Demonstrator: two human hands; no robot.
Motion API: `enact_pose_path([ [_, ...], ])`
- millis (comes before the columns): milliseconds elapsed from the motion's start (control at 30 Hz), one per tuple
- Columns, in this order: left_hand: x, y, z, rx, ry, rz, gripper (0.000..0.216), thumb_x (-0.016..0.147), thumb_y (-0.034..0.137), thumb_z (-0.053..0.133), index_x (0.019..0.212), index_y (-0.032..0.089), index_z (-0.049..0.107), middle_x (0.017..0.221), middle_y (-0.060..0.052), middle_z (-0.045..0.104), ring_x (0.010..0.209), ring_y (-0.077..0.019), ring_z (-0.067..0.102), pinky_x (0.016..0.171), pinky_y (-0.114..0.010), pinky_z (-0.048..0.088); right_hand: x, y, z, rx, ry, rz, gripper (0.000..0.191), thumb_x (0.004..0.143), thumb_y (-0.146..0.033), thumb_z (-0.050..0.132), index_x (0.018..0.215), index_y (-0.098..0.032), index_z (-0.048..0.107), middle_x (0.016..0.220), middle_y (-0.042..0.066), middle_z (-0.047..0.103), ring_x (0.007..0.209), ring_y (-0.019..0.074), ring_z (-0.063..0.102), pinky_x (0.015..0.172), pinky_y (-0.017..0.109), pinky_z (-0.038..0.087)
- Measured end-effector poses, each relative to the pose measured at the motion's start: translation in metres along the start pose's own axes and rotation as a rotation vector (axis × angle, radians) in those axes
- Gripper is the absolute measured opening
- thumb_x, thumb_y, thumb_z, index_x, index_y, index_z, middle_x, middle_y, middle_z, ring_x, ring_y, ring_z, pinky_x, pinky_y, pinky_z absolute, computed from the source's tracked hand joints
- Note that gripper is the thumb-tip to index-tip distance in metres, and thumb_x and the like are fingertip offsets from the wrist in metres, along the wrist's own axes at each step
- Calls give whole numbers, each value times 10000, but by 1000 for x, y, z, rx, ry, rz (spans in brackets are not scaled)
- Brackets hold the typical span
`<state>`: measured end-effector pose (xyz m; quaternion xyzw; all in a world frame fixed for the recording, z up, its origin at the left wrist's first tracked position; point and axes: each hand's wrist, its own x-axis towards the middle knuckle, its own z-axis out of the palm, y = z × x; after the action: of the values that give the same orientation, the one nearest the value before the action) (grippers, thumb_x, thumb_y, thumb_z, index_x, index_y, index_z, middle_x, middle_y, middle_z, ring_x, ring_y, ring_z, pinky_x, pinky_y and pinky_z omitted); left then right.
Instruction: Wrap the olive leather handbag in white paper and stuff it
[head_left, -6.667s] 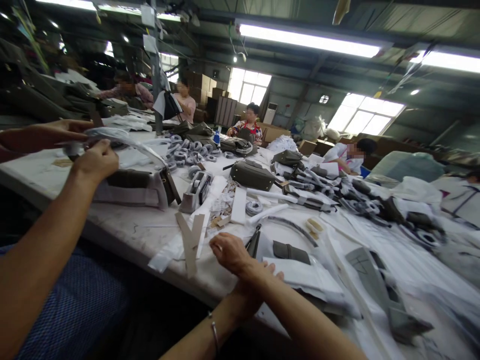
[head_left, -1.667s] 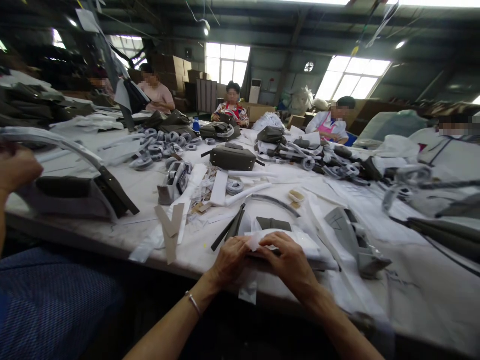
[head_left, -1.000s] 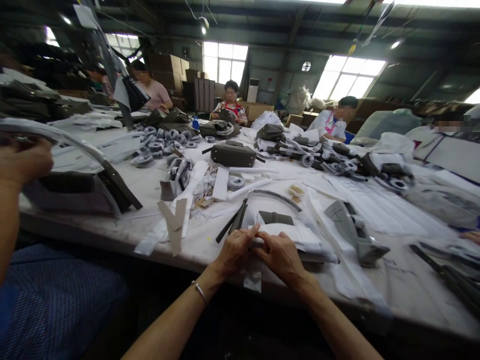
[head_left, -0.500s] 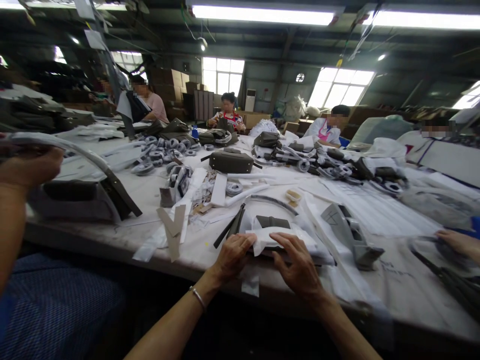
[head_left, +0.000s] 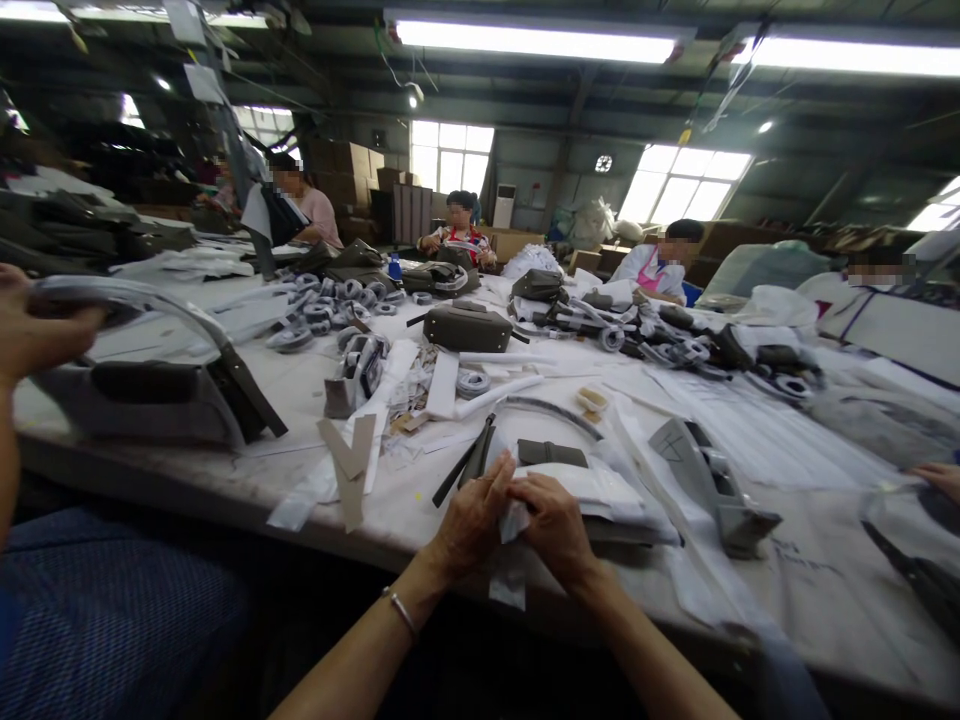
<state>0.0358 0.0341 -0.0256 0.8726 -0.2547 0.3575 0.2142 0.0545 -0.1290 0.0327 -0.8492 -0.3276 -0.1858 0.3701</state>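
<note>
In front of me on the table lies a dark olive handbag, partly covered by a thin white wrapping sheet. Its curved handle, in clear plastic, arches behind it, and dark straps stick out to the left. My left hand, with a bracelet at the wrist, is closed at the sheet's left end, fingers pressed together and pointing away from me. Right beside it, my right hand is closed on the same end, fingers curled. Both thumbs are mostly hidden.
At left a co-worker's hand holds another bag by its handle. Another person's hand is at far right. A grey bag part, cardboard strips and a finished-looking bag lie around. People sit across the table.
My right hand has moved left from the middle of the sheet to meet my left hand, and its spread fingers have closed. The co-worker's bag at left has shifted slightly.
</note>
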Motion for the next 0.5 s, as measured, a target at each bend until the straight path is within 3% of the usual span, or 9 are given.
enact_pose_path([
  [167,0,3,-2,4,7,36,505,925,51,352,1420,130,301,1262,-157,613,1153,-219,598,889,-349,531,-19,2,3,-62,114,-251,415,807,-18,497,1080,-248,709,1026,51,731,1004,217,654,933,413,520],
  [300,2,5,-3,-12,5,-1,342,947,110,384,1284,158,411,1100,-113,668,1009,-211,654,834,-336,541,-22,7,-4,-31,200,-275,359,842,-66,531,1110,-247,688,1044,58,709,991,206,664,886,374,567],
  [400,4,6,-4,-35,1,-6,290,953,115,387,1235,164,430,1084,-101,669,980,-213,656,840,-341,534,-23,9,-8,-29,193,-276,344,851,-67,529,1116,-228,676,1117,80,686,1047,211,653,896,365,571],
  [500,6,8,-8,-53,-10,-2,266,958,97,380,1201,178,448,1107,-85,665,991,-209,648,855,-344,524,-27,12,-10,-52,128,-368,353,851,-51,503,1126,-210,658,1143,84,687,1110,229,629,981,443,529],
])
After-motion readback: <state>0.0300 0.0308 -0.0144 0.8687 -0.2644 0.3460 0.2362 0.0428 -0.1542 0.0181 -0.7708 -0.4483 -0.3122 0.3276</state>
